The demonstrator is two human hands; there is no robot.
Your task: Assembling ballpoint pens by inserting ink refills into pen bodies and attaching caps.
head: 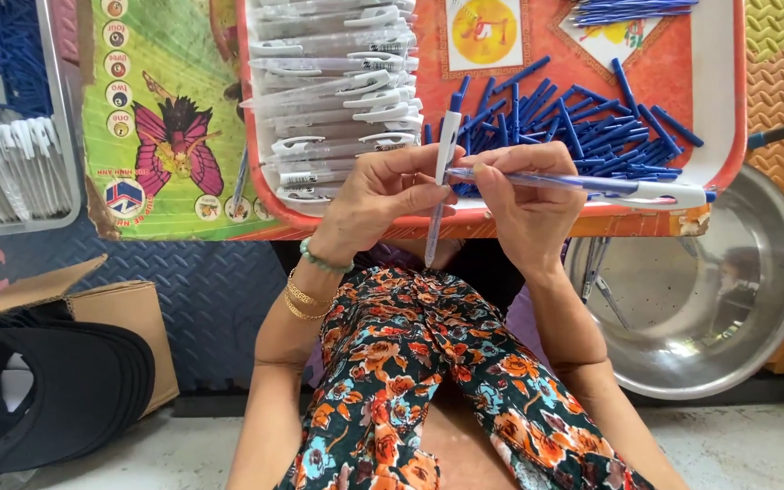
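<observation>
My left hand (378, 195) grips a clear pen barrel with a white clip and blue top (442, 168), held nearly upright with its tip pointing down. My right hand (524, 195) holds a second pen (610, 186) lying sideways, its white end pointing right, while its fingers touch the upright pen. Both hands hover at the near edge of an orange tray (592, 222). On the tray lie a stack of clear pen barrels with white clips (338, 91) at left and a heap of blue pen parts (583, 122) at right.
A steel bowl (737, 299) with a few pens in it sits at the right on the floor. A metal tray of white parts (6, 163) lies at far left. A cardboard box (120, 313) and black caps (56, 390) are at lower left.
</observation>
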